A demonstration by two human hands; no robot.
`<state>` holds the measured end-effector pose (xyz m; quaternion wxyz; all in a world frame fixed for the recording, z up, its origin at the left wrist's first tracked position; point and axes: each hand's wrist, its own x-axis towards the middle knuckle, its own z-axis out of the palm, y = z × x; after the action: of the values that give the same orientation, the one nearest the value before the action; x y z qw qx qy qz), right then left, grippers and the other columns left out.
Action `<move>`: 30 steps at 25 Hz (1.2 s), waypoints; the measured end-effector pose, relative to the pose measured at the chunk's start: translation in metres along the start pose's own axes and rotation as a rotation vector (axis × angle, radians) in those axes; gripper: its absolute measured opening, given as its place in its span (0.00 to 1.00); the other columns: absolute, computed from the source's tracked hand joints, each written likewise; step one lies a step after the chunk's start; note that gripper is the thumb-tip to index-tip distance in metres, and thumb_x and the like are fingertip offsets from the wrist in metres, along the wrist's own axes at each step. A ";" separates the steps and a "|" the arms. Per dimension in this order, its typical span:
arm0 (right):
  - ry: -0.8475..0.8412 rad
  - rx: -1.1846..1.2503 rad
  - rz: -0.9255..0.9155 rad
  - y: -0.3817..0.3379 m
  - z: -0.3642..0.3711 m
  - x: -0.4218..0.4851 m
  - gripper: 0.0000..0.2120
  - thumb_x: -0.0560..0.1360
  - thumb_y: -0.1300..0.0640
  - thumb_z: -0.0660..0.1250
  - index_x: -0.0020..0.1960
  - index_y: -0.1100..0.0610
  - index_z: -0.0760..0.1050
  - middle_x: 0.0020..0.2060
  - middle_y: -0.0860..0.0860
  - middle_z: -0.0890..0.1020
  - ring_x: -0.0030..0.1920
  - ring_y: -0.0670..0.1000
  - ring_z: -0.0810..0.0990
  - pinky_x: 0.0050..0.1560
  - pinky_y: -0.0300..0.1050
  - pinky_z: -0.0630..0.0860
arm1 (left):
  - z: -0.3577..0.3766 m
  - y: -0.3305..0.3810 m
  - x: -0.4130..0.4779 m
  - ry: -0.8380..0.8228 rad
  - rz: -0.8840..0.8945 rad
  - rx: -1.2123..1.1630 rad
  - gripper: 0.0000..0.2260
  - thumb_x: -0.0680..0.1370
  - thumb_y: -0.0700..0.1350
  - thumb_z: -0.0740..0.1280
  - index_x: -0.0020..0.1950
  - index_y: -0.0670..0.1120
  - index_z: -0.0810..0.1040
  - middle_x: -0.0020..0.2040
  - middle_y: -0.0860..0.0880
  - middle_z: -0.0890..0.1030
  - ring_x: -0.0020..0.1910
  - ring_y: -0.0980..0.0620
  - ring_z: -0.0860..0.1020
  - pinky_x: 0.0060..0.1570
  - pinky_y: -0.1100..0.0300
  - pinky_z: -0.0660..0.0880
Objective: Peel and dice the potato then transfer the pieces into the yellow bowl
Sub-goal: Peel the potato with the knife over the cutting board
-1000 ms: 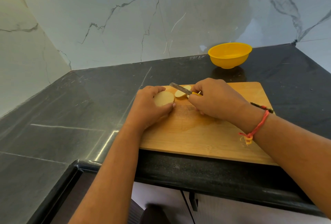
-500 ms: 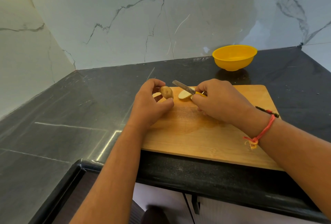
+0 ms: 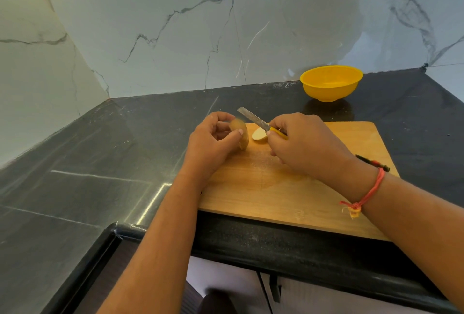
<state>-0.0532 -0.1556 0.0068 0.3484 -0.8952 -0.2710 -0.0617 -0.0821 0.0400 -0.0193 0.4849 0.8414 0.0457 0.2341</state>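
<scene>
My left hand (image 3: 212,141) pinches a potato half (image 3: 240,132) with brown skin, held on edge at the far left corner of the wooden cutting board (image 3: 296,188). A second potato half (image 3: 259,134) lies on the board just to its right, pale cut face showing. My right hand (image 3: 305,145) grips a knife (image 3: 253,119) by its yellow handle, the blade pointing up and left above the lying half. The yellow bowl (image 3: 331,83) stands behind the board near the wall; its inside looks bare.
The board lies on a dark stone counter (image 3: 100,163) that meets marble walls at the back and left. A thin black tool with a red band (image 3: 372,163) pokes out behind my right wrist. The counter's front edge runs under my forearms.
My left hand has turned its potato half from cut face up to skin side showing, lifted on edge. The knife and right hand stayed nearly still over the other half.
</scene>
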 end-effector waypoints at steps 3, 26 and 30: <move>0.020 -0.039 -0.051 -0.004 0.002 -0.002 0.13 0.82 0.52 0.60 0.62 0.53 0.79 0.41 0.49 0.84 0.39 0.48 0.82 0.45 0.49 0.83 | 0.000 -0.001 0.001 0.006 0.018 0.018 0.13 0.74 0.50 0.74 0.58 0.54 0.79 0.50 0.55 0.84 0.51 0.57 0.82 0.52 0.58 0.81; -0.043 -0.335 -0.121 -0.021 0.006 0.001 0.16 0.84 0.51 0.55 0.56 0.55 0.79 0.36 0.48 0.74 0.33 0.47 0.70 0.30 0.37 0.61 | 0.001 -0.002 0.002 0.027 0.033 0.014 0.12 0.71 0.51 0.78 0.53 0.52 0.84 0.47 0.57 0.85 0.50 0.60 0.81 0.54 0.62 0.78; -0.058 -0.286 -0.110 -0.023 0.007 0.005 0.15 0.84 0.51 0.56 0.55 0.55 0.80 0.34 0.47 0.73 0.33 0.46 0.71 0.31 0.36 0.63 | -0.001 -0.004 0.002 0.028 0.012 0.003 0.12 0.71 0.52 0.78 0.52 0.53 0.84 0.47 0.58 0.85 0.50 0.60 0.81 0.53 0.63 0.77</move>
<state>-0.0615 -0.1347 0.0167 0.2054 -0.9209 -0.3179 -0.0927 -0.0803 0.0436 -0.0210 0.4817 0.8389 0.0479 0.2487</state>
